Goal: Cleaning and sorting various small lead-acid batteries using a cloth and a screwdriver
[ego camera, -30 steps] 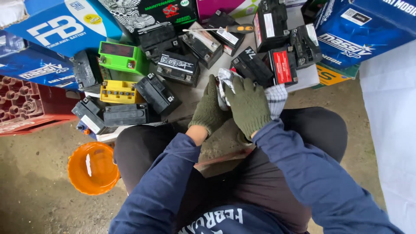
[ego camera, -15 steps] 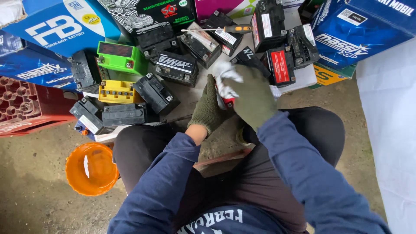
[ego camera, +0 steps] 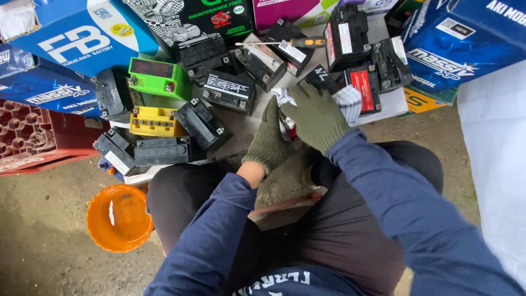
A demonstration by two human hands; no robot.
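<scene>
1. Right now the left hand point(ego camera: 269, 143), in an olive knit glove, is closed around the near side of a small battery with a red side point(ego camera: 291, 131); its thumb lies up along the battery's left face and the other fingers are hidden behind it.
2. Over the top, the right hand point(ego camera: 316, 116), gloved the same, presses a white checked cloth point(ego camera: 347, 102) onto the battery; its fingers are curled down on the cloth, gripping it, and the cloth spills out past the fingertips on the far side and to the right of the knuckles.
3. Little of the battery shows (only a red strip between the two palms), so its top cannot be made out.
4. Just beyond the right fingertips lies a black battery point(ego camera: 319, 78) tilted on its side, and next to it, right of the cloth, a battery with a red label point(ego camera: 362, 89).
5. Farther past the fingers, a screwdriver with an orange and black handle point(ego camera: 304, 42) rests across the tops of other batteries.
6. Left of the left thumb sit a black battery point(ego camera: 204, 124), a yellow battery point(ego camera: 154, 121) and a green battery point(ego camera: 158, 78), all apart from the hands.
7. Well behind the left wrist, on the ground beside the person's knee, stands an orange bowl point(ego camera: 119, 217).
</scene>
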